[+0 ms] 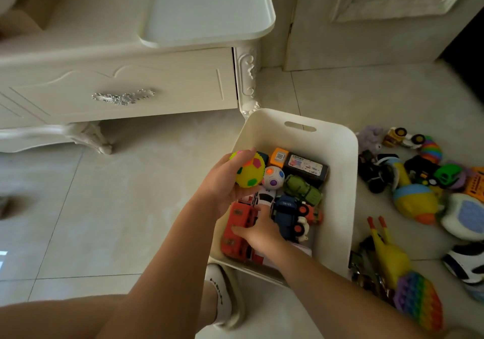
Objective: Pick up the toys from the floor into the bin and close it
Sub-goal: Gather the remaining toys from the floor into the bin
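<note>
L hand [222,181] cups yellow ball [250,172] over bin [343,189]; R hand [262,231] on red truck [237,222], grip unclear. Release low.

Likely a home: ornate cream dresser [117,87], tiled floor [104,194], scattered toys [419,181].

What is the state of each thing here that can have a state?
bin, open, no lid on it, partly filled.
yellow ball, held in the left hand above the bin.
right hand, inside the bin, touching the red truck; grip unclear.
drawer, shut.
rubber chicken, lying on the floor, outside the bin.
</note>
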{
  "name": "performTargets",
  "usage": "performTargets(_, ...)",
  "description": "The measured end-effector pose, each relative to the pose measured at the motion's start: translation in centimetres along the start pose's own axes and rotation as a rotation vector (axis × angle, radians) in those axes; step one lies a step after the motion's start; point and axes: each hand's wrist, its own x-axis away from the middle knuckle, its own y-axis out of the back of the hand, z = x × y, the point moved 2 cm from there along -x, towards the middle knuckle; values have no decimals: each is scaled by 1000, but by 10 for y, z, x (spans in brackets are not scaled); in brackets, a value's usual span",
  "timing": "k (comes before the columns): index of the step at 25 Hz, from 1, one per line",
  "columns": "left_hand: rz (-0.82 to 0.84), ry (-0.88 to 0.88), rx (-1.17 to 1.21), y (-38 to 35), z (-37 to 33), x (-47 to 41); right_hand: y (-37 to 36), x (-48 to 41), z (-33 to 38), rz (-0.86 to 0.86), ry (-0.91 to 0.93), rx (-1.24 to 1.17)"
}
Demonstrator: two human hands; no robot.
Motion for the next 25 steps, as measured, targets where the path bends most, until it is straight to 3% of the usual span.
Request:
performTargets(6,-1,30,-53,0,7,0,10,-6,-6,-18,20,295)
performTargets(8,-7,47,-92,2,12,-3,17,-1,-1,30,75,271)
performTargets(11,-37,86,-134,5,27,-9,58,6,20,-6,-30,-247)
performTargets(13,-28,137,-184,4,38,-11,83,11,32,183,-106,-534)
performTargets(14,8,164,-178,1,45,-13,91,16,35,295,-95,-552)
performTargets(16,56,226,-136,-7,57,-11,101,21,35,354,-40,-363)
performTargets(18,72,213,-293,-11,67,-11,116,16,26,163,-20,-120)
performTargets(21,-101,169,-517,-13,70,-12,133,10,10,-69,-43,319)
performTargets(23,-95,139,-752,-20,74,-11,126,10,4,-34,-41,652)
performTargets(25,-8,179,-811,-27,79,-9,115,12,3,-42,14,796)
